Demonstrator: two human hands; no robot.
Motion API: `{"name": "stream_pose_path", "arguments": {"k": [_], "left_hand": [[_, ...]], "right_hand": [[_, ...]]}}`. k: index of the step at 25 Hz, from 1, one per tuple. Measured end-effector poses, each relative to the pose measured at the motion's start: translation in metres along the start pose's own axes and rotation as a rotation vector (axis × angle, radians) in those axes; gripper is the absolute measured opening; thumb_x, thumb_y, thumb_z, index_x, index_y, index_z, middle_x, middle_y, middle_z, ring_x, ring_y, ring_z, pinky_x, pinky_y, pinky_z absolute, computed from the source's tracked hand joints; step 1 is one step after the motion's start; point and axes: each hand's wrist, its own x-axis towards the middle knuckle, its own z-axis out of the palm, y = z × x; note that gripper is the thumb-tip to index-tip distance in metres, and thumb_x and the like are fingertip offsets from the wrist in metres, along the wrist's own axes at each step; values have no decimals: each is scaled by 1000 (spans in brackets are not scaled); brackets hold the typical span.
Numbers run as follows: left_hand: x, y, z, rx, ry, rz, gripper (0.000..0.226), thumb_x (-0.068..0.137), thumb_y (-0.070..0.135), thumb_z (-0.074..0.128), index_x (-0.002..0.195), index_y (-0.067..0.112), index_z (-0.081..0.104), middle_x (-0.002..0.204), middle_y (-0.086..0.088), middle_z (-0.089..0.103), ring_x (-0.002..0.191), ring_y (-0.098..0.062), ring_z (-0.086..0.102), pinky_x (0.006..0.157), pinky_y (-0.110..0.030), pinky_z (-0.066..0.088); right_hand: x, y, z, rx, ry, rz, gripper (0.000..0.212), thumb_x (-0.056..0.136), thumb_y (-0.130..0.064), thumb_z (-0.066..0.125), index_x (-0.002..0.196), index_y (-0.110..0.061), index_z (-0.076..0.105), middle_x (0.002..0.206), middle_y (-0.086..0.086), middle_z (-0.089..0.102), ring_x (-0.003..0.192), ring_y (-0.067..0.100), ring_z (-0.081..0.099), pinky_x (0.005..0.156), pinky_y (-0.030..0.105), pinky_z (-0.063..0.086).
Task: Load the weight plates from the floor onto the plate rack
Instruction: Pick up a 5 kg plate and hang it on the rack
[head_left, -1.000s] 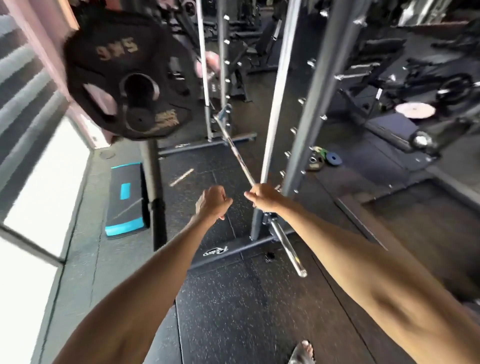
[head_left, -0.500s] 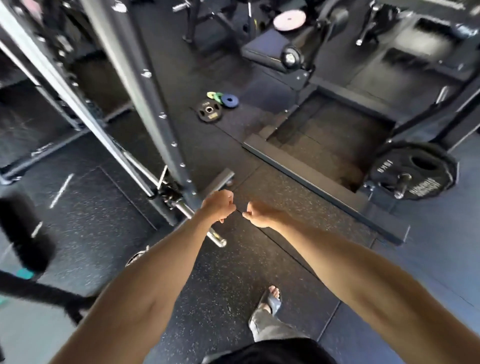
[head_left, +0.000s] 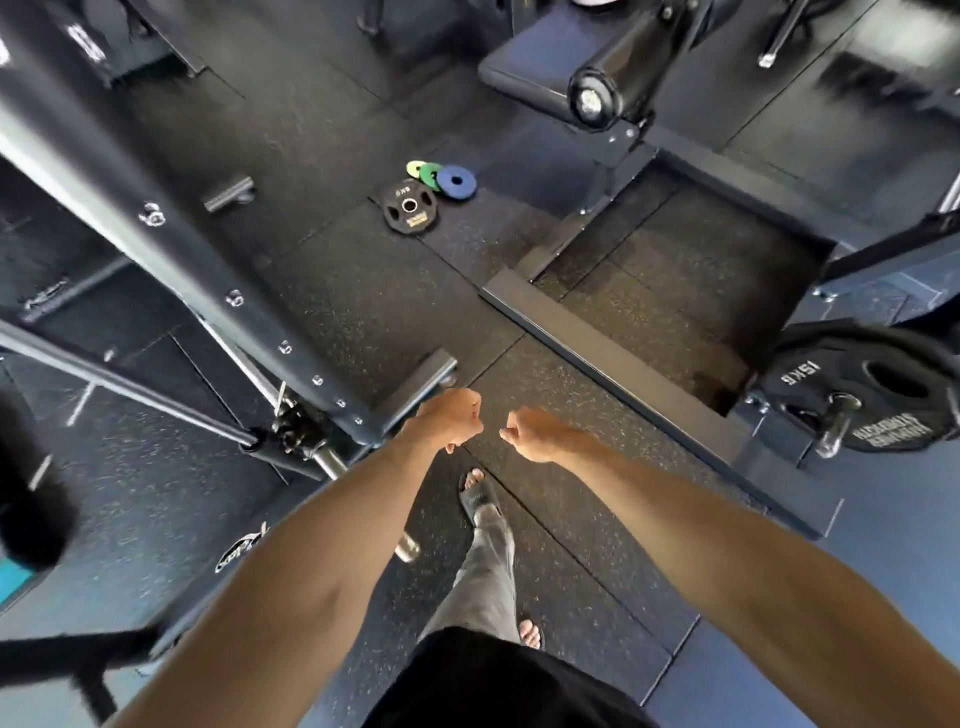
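Closest to the camera are the person's dark shorts and a grey trouser leg stepping forward, with a black sandal planted on the speckled rubber floor. Both bare arms reach out ahead. The left hand and right hand sit close together without touching, and each has its fingers curled into a fist that holds nothing. Just left of the left hand, a barbell sleeve pokes out from the base of a grey rack upright, which slants up toward the top left and has studs along its edge. The upright's flat foot lies on the floor just beyond the left hand. To the right, a low steel beam runs diagonally across the floor. At the far right edge, beyond it, a black 15 kg plate hangs on a chrome peg. Further ahead, past a stretch of open floor between the foot and the beam, the plates to be loaded lie flat in a small cluster. There is a black plate nearest, then a blue disc, a green disc and a yellow-green disc overlapping in a row behind it. Beyond them is a black roller pad on a dark frame.
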Motion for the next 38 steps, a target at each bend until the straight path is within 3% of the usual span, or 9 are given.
{"name": "stream_pose_path", "arguments": {"k": [5, 10, 13, 17, 21, 23, 26, 32, 38], "left_hand": [[102, 3, -75, 3, -47, -57, 14, 87, 21, 54, 91, 11, 63, 82, -10, 74, 69, -26, 74, 70, -34, 61], [192, 11, -160, 1, -15, -42, 8, 90, 24, 57, 85, 18, 60, 82, -6, 73, 73, -23, 72, 80, -36, 58], [250, 12, -199, 20, -23, -54, 9, 90, 25, 56, 82, 21, 53, 89, -7, 71, 82, -25, 69, 83, -40, 56], [334, 5, -253, -3, -36, -112, 10, 89, 26, 56, 81, 22, 52, 91, -7, 70, 84, -26, 69, 84, -41, 56], [412, -1, -318, -93, 20, -204, 11, 87, 25, 58, 79, 20, 53, 88, -10, 71, 81, -28, 69, 82, -39, 56], [443, -1, -347, -153, 40, -201, 12, 89, 24, 56, 79, 18, 52, 85, -11, 71, 80, -28, 69, 79, -39, 54], [493, -10, -387, -215, 48, -221, 14, 88, 23, 55, 76, 20, 49, 79, -10, 70, 76, -28, 69, 75, -38, 53], [602, -72, -452, -288, 24, -268, 15, 91, 20, 50, 94, 8, 58, 94, -18, 68, 84, -37, 67, 79, -44, 56], [712, -160, -519, -394, -21, -276, 20, 96, 20, 48, 98, 6, 62, 92, -13, 64, 95, -34, 65, 73, -33, 44]], "right_hand": [[102, 27, -95, 22, -1, 17, 45, 104, -36, 42, 64, -16, 42, 63, 3, 50, 65, 25, 56, 67, 33, 44], [192, 32, -192, 89, 76, -40, 33, 104, -33, 39, 88, -10, 56, 96, 16, 67, 92, 30, 63, 76, 39, 50], [254, 41, -228, 90, 38, -65, 29, 103, -33, 41, 95, -10, 57, 99, 17, 68, 97, 35, 65, 81, 44, 54], [353, 59, -287, 60, -34, -78, 35, 104, -34, 39, 75, -14, 46, 78, 8, 56, 84, 30, 58, 75, 35, 48], [445, 64, -359, 68, -60, -129, 37, 102, -33, 39, 70, -16, 41, 78, 13, 59, 82, 31, 59, 73, 35, 47], [478, 62, -389, 30, -86, -144, 41, 102, -33, 39, 64, -18, 35, 69, 8, 48, 79, 30, 55, 72, 34, 45], [530, 47, -431, -10, -124, -155, 32, 101, -32, 39, 74, -16, 46, 89, 18, 63, 93, 35, 63, 83, 40, 51], [656, 14, -494, -92, -169, -157, 33, 100, -30, 39, 99, -10, 66, 109, 17, 68, 101, 36, 64, 76, 35, 48], [787, -29, -553, -150, -226, -88, 31, 103, -27, 40, 104, -9, 64, 107, 14, 67, 101, 32, 64, 74, 32, 42]]}}
